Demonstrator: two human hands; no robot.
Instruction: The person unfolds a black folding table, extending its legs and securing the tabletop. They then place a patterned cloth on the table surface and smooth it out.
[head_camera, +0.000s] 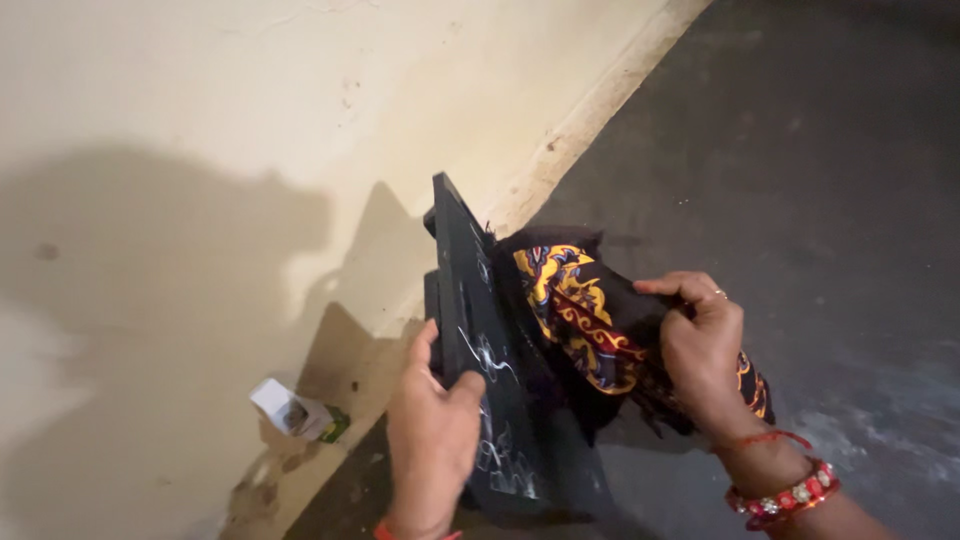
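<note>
My left hand grips the near edge of a black slate board with white chalk marks, holding it upright on edge. My right hand clutches a dark cloth with a yellow and red pattern, pressed against the board's right face. The cloth bunches between the board and my right palm. A red bead bracelet and red thread sit on my right wrist.
A cream wall rises on the left, meeting a dark grey floor along a pale skirting strip. A small white and green carton lies at the wall's foot, left of my left hand.
</note>
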